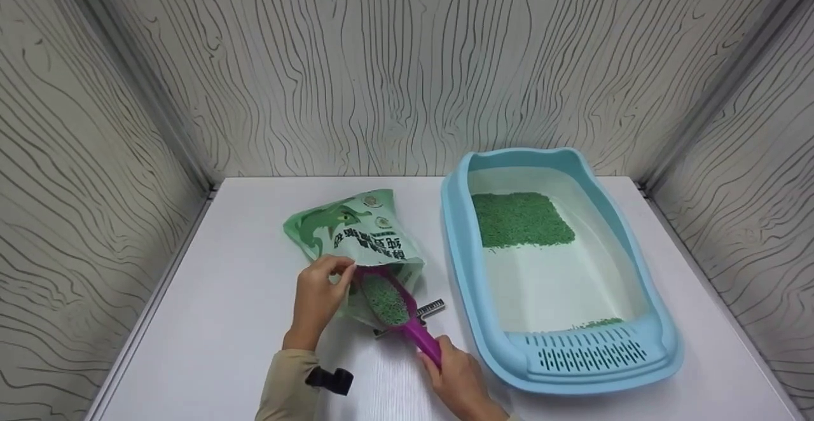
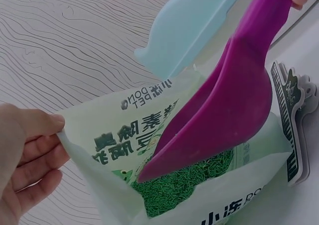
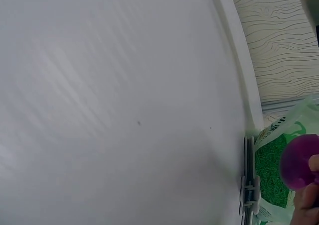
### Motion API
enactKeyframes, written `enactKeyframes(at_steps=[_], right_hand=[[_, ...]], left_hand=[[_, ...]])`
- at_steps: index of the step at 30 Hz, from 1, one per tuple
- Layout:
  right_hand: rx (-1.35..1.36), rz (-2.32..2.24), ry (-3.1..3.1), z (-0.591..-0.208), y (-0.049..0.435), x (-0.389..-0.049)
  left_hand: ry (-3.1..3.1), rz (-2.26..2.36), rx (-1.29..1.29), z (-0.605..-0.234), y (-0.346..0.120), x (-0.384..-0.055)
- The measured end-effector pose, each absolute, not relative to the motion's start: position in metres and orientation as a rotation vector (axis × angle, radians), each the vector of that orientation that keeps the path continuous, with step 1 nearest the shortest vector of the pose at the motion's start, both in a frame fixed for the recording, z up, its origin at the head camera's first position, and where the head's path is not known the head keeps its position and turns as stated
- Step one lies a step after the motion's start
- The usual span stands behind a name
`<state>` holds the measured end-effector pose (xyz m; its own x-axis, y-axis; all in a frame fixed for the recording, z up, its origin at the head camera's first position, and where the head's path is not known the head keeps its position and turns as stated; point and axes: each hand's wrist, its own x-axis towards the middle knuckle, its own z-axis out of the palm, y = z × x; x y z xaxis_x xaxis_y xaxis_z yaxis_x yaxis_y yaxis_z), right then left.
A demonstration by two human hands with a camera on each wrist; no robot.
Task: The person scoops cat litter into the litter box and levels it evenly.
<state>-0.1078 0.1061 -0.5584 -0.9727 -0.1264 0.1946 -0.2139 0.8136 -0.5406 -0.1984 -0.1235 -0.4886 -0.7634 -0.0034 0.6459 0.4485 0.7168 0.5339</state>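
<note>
My left hand (image 1: 322,290) pinches the torn edge of a green and white litter bag (image 1: 356,227), holding its mouth apart; the left wrist view shows thumb and fingers on that edge (image 2: 37,155). By its handle, my right hand (image 1: 461,373) grips a magenta scoop (image 1: 413,329). In the head view the scoop's bowl holds green pellets (image 1: 385,300), and its tip is at the bag's mouth. From the left wrist, the scoop (image 2: 224,100) hangs over green pellets (image 2: 184,185) inside the bag. The right wrist view catches only part of the right hand (image 3: 306,202).
A light blue litter tray (image 1: 455,236) stands to the right, with a patch of green pellets (image 1: 521,219) at its far end and a few near its slotted front. A metal clip (image 1: 431,308) lies on the white table (image 1: 222,319) beside the bag. Patterned panels enclose the table.
</note>
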Motion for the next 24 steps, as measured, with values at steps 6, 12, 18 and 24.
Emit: enactKeyframes(at_steps=[6,12,18,24], right_hand=[[0.312,0.895,-2.823,-0.555,0.111,-0.103],[0.365,0.924,-2.786,-0.550,0.116,-0.100],[0.390,0.889,-2.794,-0.541,0.121,-0.099],[0.407,0.863,-2.778,-0.537,0.125,-0.098]], left_hand=[[-2.267,-0.940,-0.349,-0.489,-0.123,-0.199],[-2.250,-0.937,-0.364,-0.490,-0.123,-0.199],[-2.237,-0.910,-0.381,-0.491,-0.122,-0.199],[-2.236,-0.905,-0.384,-0.491,-0.123,-0.199]])
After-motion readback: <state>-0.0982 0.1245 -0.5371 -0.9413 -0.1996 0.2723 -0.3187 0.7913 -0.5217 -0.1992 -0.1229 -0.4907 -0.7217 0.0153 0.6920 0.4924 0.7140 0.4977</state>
